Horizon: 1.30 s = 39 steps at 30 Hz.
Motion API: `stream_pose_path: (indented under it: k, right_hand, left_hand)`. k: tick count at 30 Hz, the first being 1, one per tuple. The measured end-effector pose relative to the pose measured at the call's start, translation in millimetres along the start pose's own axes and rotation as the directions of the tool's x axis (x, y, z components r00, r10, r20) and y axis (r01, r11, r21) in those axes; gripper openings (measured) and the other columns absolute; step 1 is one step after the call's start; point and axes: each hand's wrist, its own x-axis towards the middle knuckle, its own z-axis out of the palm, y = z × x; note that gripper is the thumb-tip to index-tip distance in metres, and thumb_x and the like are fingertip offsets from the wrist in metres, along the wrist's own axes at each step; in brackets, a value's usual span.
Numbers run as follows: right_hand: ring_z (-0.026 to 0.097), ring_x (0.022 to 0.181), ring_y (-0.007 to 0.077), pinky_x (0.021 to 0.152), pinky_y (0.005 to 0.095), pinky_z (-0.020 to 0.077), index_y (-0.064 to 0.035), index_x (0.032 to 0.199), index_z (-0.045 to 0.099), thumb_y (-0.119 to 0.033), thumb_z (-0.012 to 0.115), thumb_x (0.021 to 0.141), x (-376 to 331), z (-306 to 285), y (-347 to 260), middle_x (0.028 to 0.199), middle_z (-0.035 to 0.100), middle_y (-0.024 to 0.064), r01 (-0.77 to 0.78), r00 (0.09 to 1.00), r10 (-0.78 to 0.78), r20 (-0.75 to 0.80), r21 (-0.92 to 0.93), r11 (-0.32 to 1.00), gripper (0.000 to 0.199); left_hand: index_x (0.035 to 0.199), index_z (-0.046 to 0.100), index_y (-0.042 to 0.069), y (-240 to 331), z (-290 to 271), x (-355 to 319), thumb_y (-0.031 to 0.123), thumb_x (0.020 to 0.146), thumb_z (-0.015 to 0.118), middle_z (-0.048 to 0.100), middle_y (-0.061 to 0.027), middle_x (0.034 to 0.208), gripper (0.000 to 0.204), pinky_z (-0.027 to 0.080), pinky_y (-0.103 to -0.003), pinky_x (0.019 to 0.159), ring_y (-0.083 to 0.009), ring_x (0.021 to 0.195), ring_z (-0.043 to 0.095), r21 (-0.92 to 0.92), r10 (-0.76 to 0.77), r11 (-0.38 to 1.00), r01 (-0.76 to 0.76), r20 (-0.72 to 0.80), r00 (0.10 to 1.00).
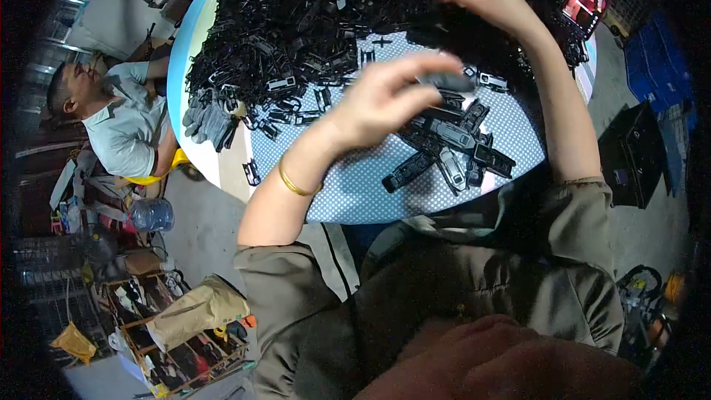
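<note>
My left hand (381,100), with a gold bangle on its wrist, is over the middle of the round table. Between its thumb and fingers is a dark, elongated part (449,82), blurred by motion. Farther off to the right, my right hand (485,0) hangs above a big heap of black plastic parts (274,52). Its fingers are curled together, and whatever they may hold is too small or hidden to make out. Just below my left hand, several finished-looking black and grey oblong pieces (452,137) lie crosswise in a loose pile on the dotted tablecloth (355,185).
Grey gloves (211,117) lie at the table's left edge. A phone with a lit screen (587,1) stands at the far right. Another person (122,118) sits to the left. Blue crates (655,52) and a black case (629,152) are on the right.
</note>
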Motion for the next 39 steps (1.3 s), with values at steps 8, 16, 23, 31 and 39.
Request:
stream_pose_path:
  k: [8, 16, 23, 31, 39]
  right_hand:
    - [0.053, 0.088, 0.0237, 0.073, 0.035, 0.0442, -0.006, 0.085, 0.062, -0.023, 0.07, 0.062, -17, 42, -19, 0.083, 0.059, 0.008, 0.29, 0.957, -0.239, 0.164, -0.582, 0.759, 0.03]
    - [0.053, 0.088, 0.0212, 0.078, 0.0341, 0.0395, -0.0048, 0.076, 0.06, -0.017, 0.067, 0.059, -15, 51, -22, 0.084, 0.058, 0.0056, 0.264, 0.961, -0.252, 0.111, -0.639, 0.723, 0.023]
    - [0.052, 0.088, 0.0203, 0.076, 0.0338, 0.04, -0.004, 0.079, 0.061, -0.02, 0.067, 0.06, -13, 51, -24, 0.084, 0.056, 0.0054, 0.305, 0.948, -0.283, 0.142, -0.648, 0.697, 0.026]
    - [0.054, 0.084, 0.0207, 0.072, 0.0332, 0.0424, -0.0043, 0.078, 0.061, -0.018, 0.069, 0.059, -19, 56, -21, 0.08, 0.056, 0.0055, 0.39, 0.914, -0.367, 0.172, -0.625, 0.676, 0.025]
    - [0.058, 0.074, 0.0148, 0.066, 0.0268, 0.0471, -0.0055, 0.1, 0.057, -0.013, 0.061, 0.072, -6, 21, -16, 0.082, 0.06, 0.0084, 0.216, 0.953, -0.204, -0.226, 0.031, 0.976, 0.03]
  left_hand:
    - [0.102, 0.059, 0.003, -4, 15, 3, 0.015, 0.075, 0.063, 0.058, -0.0121, 0.106, 0.03, 0.042, -0.034, 0.089, -0.026, 0.104, 0.052, 0.106, 0.188, 0.972, -0.209, 0.185, 0.965]
    - [0.099, 0.057, 0.003, -73, -21, 29, 0.009, 0.075, 0.058, 0.057, -0.0133, 0.095, 0.026, 0.043, -0.036, 0.078, -0.0308, 0.089, 0.051, 0.803, 0.133, 0.583, 0.123, -0.244, 0.96]
    - [0.093, 0.053, 0.006, -64, -10, 29, 0.009, 0.074, 0.053, 0.047, -0.0131, 0.09, 0.019, 0.046, -0.037, 0.069, -0.0295, 0.086, 0.048, 0.881, 0.024, 0.395, 0.26, -0.292, 0.956]
    - [0.097, 0.053, 0.006, -73, -9, 28, 0.007, 0.074, 0.053, 0.05, -0.0148, 0.092, 0.022, 0.045, -0.037, 0.07, -0.0297, 0.085, 0.049, 0.901, 0.114, 0.385, 0.2, -0.262, 0.958]
    - [0.098, 0.052, 0.003, -75, -15, 27, 0.01, 0.067, 0.066, 0.05, -0.0146, 0.089, 0.035, 0.045, -0.038, 0.07, -0.0309, 0.084, 0.051, 0.827, 0.057, 0.473, 0.304, -0.373, 0.926]
